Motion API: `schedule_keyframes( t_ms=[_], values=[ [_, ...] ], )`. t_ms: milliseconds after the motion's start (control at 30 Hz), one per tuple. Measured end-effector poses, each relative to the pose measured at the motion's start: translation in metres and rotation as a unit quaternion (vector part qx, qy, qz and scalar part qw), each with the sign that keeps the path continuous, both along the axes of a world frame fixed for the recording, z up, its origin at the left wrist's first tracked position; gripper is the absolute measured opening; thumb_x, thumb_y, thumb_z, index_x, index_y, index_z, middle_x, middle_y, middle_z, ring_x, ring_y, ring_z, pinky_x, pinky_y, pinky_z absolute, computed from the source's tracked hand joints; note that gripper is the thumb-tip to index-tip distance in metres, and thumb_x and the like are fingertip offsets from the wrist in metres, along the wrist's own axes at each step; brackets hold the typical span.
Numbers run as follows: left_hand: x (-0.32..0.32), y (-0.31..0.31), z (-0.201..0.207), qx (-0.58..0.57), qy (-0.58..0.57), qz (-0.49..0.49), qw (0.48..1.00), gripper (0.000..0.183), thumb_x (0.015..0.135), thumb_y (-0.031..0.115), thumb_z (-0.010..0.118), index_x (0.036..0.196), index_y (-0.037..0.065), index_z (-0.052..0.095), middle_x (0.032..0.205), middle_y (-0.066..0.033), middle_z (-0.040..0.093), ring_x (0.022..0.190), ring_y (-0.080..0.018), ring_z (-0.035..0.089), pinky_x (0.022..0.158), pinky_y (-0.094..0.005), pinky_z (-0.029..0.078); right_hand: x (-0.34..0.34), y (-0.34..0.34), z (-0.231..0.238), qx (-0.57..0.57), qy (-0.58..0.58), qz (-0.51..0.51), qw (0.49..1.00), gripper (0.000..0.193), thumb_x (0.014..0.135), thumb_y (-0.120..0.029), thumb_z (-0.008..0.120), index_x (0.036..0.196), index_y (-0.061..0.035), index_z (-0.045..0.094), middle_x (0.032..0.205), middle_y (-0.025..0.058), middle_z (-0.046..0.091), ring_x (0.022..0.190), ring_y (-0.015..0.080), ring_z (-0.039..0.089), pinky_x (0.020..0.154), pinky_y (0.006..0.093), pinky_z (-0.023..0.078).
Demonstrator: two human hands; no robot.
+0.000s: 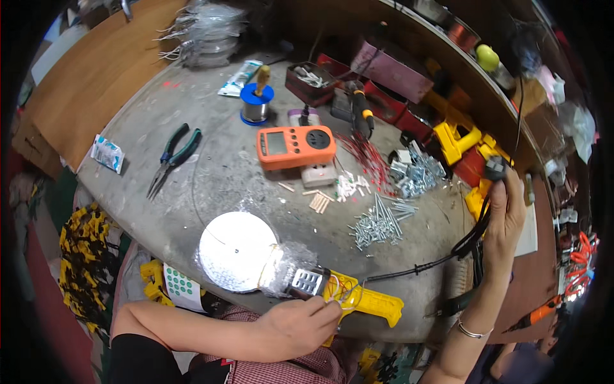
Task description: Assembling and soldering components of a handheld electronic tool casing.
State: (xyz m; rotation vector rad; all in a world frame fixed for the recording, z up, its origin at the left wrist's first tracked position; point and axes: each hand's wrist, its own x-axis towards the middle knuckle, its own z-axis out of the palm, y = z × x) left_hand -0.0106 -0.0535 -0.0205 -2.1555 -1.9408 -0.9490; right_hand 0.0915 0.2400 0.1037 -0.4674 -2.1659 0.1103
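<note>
In front of me, near the table's front edge, lies a yellow plastic handle shell (380, 308) with loose pale wires (350, 297) across it. The fingers of my left hand (300, 328) are closed at its left end, beside a dark switch part with a silver slotted face (307, 281). A round white lit lamp disc (238, 251), partly wrapped in clear plastic film (281, 269), joins that part on the left. At the far right my right hand (505, 208) is raised and grips a dark plug (494, 168). Its black cable (409, 271) runs back to the yellow handle shell.
An orange meter with a socket (296, 146) stands mid-table, near loose screws (377, 224), red wires (368, 160) and small white parts (350, 185). Pliers (171, 160) and a solder spool (256, 105) lie left and behind. Red bins and yellow shells (455, 142) line the back right.
</note>
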Motion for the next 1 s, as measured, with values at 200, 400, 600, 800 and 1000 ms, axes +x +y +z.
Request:
schedule_keyframes(
  t_ms=[200,400,600,800,1000],
  values=[
    [-0.002,-0.003,-0.004,0.026,-0.139,-0.061,0.988,0.017,0.076,0.012,0.06,0.091,0.004,0.061,0.085,-0.0053,0.051,0.079,-0.0187,0.057,0.065,-0.0284,0.051,-0.153,-0.06,0.006,0.22,-0.309,0.134,0.915,0.018,0.082,-0.022,0.071,0.097,-0.0121,0.076,0.088,0.0067,0.065,0.096,0.0256,0.06,0.088,0.0409,0.041],
    [0.002,0.006,-0.011,0.012,0.032,-0.09,0.995,0.014,0.079,0.023,0.061,0.085,0.01,0.061,0.083,-0.0005,0.053,0.08,-0.0165,0.055,0.06,-0.0276,0.045,-0.213,-0.04,-0.023,0.178,-0.421,0.147,0.877,0.021,0.079,-0.02,0.073,0.099,-0.0131,0.077,0.085,0.0074,0.062,0.096,0.026,0.058,0.093,0.0423,0.04],
    [0.01,0.009,0.015,0.014,0.122,-0.092,0.988,0.02,0.085,0.024,0.055,0.082,0.009,0.069,0.08,-0.0037,0.059,0.086,-0.0202,0.053,0.069,-0.0332,0.043,-0.224,-0.036,-0.009,0.143,-0.458,0.187,0.857,0.023,0.077,-0.018,0.069,0.098,-0.0134,0.077,0.086,0.0092,0.064,0.096,0.0282,0.06,0.092,0.0426,0.041],
    [0.005,0.002,0.023,-0.018,0.213,-0.09,0.973,0.02,0.085,0.025,0.054,0.08,0.011,0.067,0.076,-0.0026,0.056,0.083,-0.02,0.05,0.066,-0.0331,0.039,-0.231,-0.051,-0.011,0.213,-0.482,0.142,0.838,0.016,0.076,-0.017,0.072,0.091,-0.012,0.078,0.093,0.0088,0.071,0.101,0.0272,0.062,0.091,0.0422,0.044],
    [0.005,0.001,0.02,-0.065,0.264,-0.123,0.954,0.018,0.081,0.023,0.059,0.09,0.011,0.067,0.082,-0.005,0.054,0.081,-0.0211,0.049,0.06,-0.0315,0.04,-0.228,-0.048,-0.032,0.213,-0.452,0.177,0.848,0.019,0.074,-0.014,0.071,0.092,-0.0117,0.076,0.091,0.008,0.066,0.1,0.0266,0.06,0.09,0.0405,0.043]
  ],
)
